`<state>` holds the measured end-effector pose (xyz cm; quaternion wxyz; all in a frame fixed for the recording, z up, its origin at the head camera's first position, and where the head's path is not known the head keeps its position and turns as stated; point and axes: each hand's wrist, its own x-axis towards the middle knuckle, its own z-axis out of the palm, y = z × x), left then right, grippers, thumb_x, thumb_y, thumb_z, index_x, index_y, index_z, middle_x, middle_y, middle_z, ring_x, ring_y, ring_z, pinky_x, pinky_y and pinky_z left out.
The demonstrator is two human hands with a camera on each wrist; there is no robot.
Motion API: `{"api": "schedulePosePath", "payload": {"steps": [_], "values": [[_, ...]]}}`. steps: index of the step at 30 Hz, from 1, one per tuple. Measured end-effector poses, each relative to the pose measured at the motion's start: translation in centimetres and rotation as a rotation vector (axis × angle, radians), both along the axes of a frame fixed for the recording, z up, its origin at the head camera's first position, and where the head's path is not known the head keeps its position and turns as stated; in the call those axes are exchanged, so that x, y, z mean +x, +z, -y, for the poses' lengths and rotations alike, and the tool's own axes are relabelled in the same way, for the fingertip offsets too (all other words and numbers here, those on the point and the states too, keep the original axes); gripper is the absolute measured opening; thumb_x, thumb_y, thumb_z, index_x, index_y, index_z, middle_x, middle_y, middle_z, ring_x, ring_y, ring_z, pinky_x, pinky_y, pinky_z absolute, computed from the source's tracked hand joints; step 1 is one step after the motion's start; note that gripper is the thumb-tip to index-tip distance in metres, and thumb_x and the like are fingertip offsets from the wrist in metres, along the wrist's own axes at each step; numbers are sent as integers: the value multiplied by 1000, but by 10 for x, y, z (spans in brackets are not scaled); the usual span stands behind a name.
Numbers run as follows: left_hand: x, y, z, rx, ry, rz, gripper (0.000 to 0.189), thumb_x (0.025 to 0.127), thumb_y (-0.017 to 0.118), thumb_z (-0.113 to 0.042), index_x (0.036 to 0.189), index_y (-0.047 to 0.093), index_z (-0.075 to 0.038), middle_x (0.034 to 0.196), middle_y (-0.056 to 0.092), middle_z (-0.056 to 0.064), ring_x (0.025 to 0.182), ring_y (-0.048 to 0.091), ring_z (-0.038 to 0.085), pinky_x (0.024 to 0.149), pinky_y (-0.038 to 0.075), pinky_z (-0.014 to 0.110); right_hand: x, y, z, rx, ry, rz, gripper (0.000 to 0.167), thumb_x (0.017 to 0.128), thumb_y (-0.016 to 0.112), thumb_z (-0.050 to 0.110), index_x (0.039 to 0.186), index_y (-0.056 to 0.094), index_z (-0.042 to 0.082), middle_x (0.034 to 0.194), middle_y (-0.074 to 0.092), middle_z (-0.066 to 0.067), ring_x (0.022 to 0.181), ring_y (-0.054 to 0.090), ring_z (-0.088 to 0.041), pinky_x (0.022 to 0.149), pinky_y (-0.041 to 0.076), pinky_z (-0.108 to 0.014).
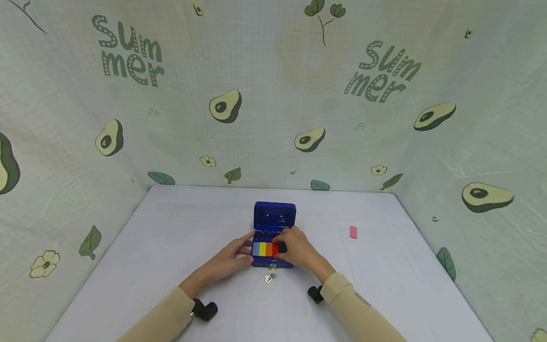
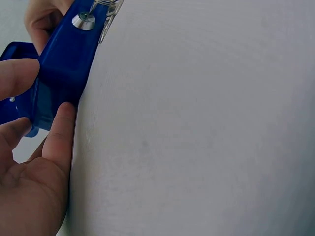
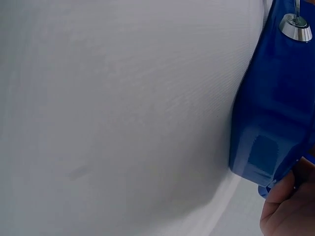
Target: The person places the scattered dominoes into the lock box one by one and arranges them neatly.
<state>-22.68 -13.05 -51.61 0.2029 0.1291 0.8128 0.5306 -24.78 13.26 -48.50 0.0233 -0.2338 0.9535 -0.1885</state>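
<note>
A small blue cash box (image 1: 273, 262) stands on the table with its lid (image 1: 274, 214) raised at the back. Inside lies a row of coloured blocks: light blue, yellow (image 1: 262, 249), orange and red. My right hand (image 1: 297, 248) reaches into the box from the right, and its thumb and fingers pinch the red block (image 1: 275, 249) at the row's right end. With fingers spread, my left hand (image 1: 226, 261) touches the box's left side. A key hangs in the front lock (image 2: 83, 21), with more keys (image 1: 269, 275) on the ring. The right wrist view hides the blocks.
A flat pinkish-red block (image 1: 353, 232) lies on the white tabletop (image 1: 205, 209), right of the box. Printed cloth (image 1: 265, 109) walls stand at the back and both sides. A black wrist camera (image 1: 205, 310) sits below each forearm.
</note>
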Motion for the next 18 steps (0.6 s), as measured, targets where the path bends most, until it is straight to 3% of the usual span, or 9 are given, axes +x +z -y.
{"api": "schedulePosePath", "payload": {"steps": [18], "values": [[0,1,-1,15,-1,-2,77,101,72,-38,167,32,-38,159,49,4,137,53,26,118,36,69,-1,3,-9,-66,51,29,37,90,88,21,123,78,9,118,71,-10,111,60,-28,104,54,-50]]}}
